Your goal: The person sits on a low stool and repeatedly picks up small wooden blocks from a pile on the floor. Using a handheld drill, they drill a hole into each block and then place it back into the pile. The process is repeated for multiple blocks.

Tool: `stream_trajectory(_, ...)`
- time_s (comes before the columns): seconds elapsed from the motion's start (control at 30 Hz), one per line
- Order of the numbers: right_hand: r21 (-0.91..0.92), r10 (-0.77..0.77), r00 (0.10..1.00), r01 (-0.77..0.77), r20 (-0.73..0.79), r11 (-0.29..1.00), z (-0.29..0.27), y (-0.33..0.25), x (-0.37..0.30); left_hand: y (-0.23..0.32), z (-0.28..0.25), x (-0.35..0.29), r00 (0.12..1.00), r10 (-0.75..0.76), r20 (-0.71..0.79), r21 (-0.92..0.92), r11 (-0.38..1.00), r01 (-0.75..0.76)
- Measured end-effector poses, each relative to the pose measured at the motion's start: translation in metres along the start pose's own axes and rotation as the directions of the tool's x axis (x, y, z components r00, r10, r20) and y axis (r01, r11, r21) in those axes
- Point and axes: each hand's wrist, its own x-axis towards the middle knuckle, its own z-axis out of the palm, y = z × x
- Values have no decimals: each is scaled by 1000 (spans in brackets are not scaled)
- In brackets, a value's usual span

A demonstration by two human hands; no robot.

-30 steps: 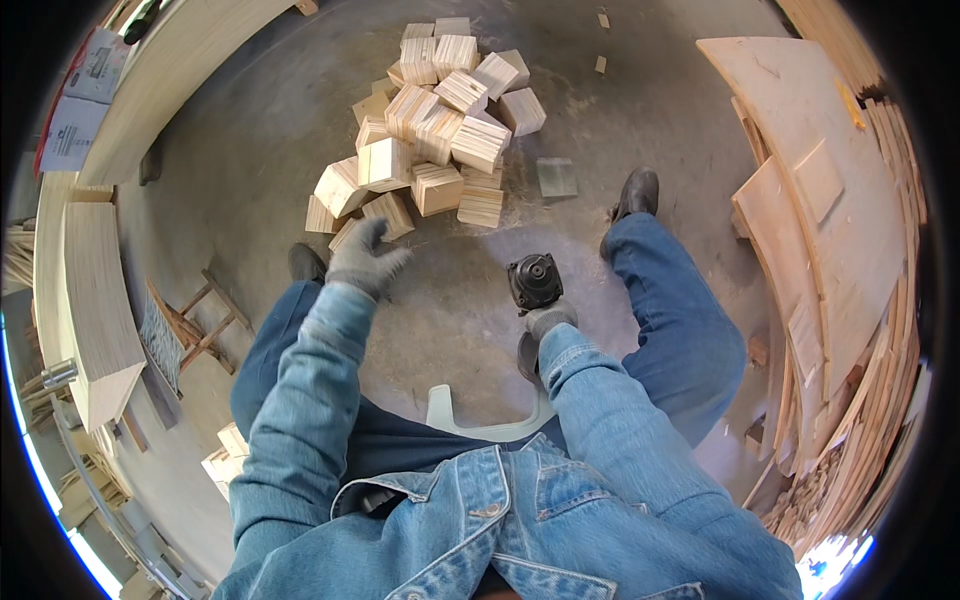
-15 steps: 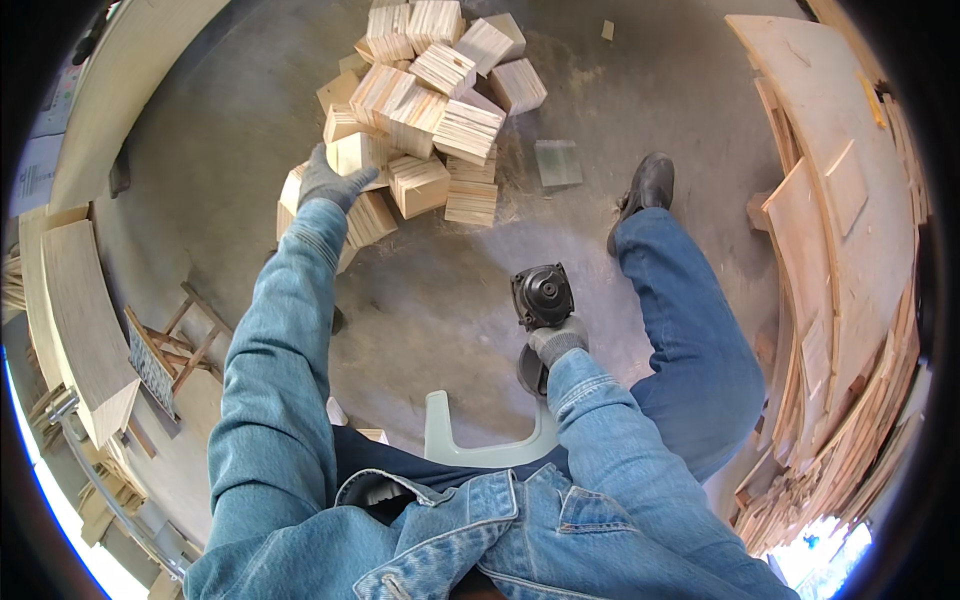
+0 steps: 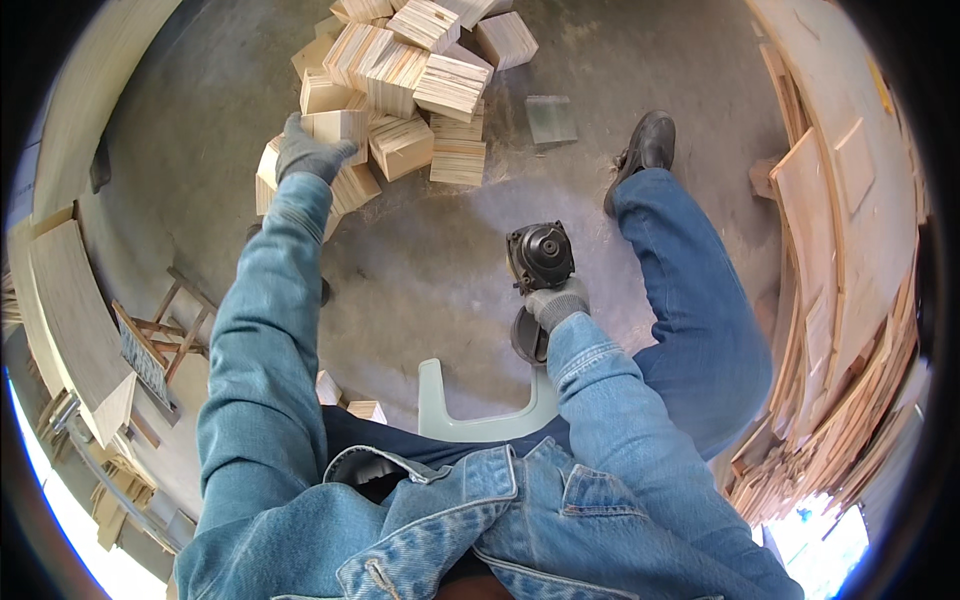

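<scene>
My left hand (image 3: 312, 152), in a grey work glove, reaches to the near left side of a pile of layered wooden blocks (image 3: 392, 75). Its fingers and thumb straddle one pale wooden block (image 3: 338, 128); the far fingertips are partly hidden. Lower down, to the right of the middle, my right hand (image 3: 560, 300) is closed round the handle of a black power tool (image 3: 541, 257). The tool's squarish head has a round cap and faces up, and another rounded black part shows below my hand. The tool is well apart from the blocks.
A pale green stool-like frame (image 3: 490, 430) stands close in front of me. A greenish flat square (image 3: 551, 120) lies right of the pile. Plywood sheets and offcuts (image 3: 835, 220) lean along the right. A small wooden stand (image 3: 165, 335) and boards (image 3: 85, 300) are at left.
The whole view has shifted, so the pile and tool sit higher in it. My left hand stays at the same block, and my right hand keeps its hold on the tool.
</scene>
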Motion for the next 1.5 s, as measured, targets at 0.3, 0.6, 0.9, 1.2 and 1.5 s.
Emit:
stream_trajectory(0.3,8,-46,996,47,-79,999,4,-1,3,-19,28,-157,933,322,-160,-27,943,-331)
stream_trajectory(0.6,87,-41,997,46,-66,995,0,-3,0,-52,108,-225,850,450,275,156,851,-501)
stream_trajectory(0.9,89,-22,999,19,26,996,-12,-11,-7,-11,152,-200,802,486,349,143,818,-558)
stream_trajectory(1.2,33,-69,997,70,-20,997,-9,-8,-7,-27,126,-197,871,401,284,96,892,-442)
stream_trajectory(1.5,74,-57,982,44,182,996,-24,-26,-32,-45,-32,-177,902,325,284,-314,921,-233)
